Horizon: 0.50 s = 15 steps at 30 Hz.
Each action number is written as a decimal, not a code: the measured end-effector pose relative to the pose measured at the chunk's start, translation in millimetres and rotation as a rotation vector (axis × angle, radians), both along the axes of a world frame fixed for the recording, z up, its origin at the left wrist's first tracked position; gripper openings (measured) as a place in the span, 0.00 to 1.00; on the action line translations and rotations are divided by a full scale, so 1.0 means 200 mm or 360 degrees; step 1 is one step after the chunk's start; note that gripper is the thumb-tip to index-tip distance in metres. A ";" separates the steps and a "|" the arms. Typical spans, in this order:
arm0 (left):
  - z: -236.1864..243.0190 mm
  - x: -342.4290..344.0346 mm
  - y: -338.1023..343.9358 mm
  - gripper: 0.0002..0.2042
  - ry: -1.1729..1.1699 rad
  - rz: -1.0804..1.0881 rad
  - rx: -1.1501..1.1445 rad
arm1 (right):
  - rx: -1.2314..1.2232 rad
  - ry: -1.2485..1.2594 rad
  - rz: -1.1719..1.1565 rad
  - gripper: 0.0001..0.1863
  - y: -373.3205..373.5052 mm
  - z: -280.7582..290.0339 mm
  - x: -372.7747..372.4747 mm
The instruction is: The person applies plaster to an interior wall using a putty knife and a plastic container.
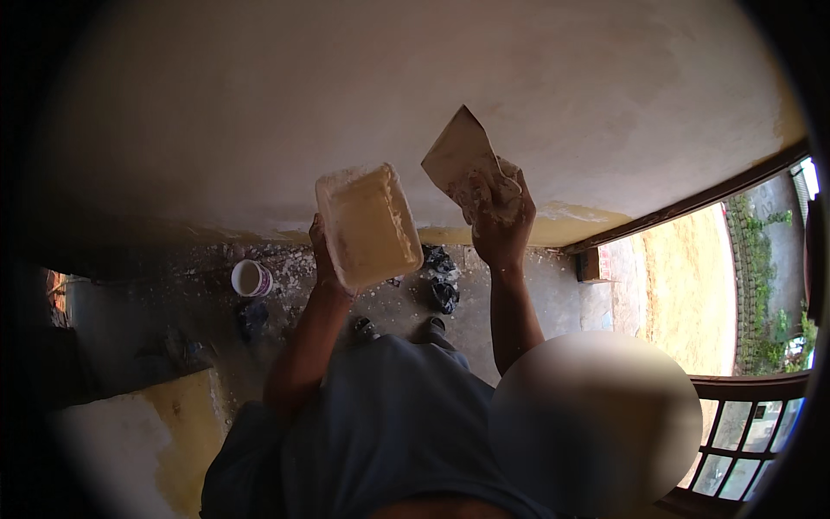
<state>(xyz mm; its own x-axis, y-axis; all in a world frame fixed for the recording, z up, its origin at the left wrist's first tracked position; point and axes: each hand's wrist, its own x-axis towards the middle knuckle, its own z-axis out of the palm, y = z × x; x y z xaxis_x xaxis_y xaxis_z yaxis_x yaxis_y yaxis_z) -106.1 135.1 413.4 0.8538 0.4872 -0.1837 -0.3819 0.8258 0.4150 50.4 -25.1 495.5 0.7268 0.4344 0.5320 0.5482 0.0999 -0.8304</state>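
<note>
My left hand (322, 259) grips the side of a shallow, pale rectangular tray (322, 195), tilted so that its inside faces up. Creamy paste coats the tray's inner side, thickest along the right. In my right hand (504, 223) is a broad, flat putty blade (458, 149), its corner pointing up and away from me. Pale paste smears the blade's lower part and my fingers, and its grip is hidden by them. The blade is raised before a whitish, patchily coated wall (553, 78); whether it touches the wall I cannot tell.
On the floor, a white bucket (267, 281) stands left of the tray, near crumpled black plastic (444, 296). Pale flakes litter the floor along the wall's foot. At right, an opening with a dark frame (692, 196) and a gridded shutter (743, 437) shows greenery outside.
</note>
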 end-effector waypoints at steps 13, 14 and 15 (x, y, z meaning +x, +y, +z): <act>0.10 0.44 -0.41 0.31 -0.0044 -0.0262 -0.0203 | -0.0280 -0.0355 -0.0364 0.13 -0.39 -0.16 0.07; 0.12 0.46 -0.45 0.31 -0.0017 -0.0250 -0.0212 | -0.0234 -0.0319 -0.0339 0.13 -0.42 -0.18 0.08; 0.13 0.48 -0.48 0.31 0.0011 -0.0236 -0.0221 | -0.0188 -0.0284 -0.0313 0.14 -0.45 -0.20 0.10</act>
<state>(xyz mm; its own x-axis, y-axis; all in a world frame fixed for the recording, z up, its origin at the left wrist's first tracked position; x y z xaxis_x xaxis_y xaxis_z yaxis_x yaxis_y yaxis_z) -9.6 38.2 439.8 0.9128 0.3257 -0.2463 -0.2494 0.9223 0.2951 69.9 -115.5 455.9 0.7024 0.3611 0.6133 0.6861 -0.1142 -0.7185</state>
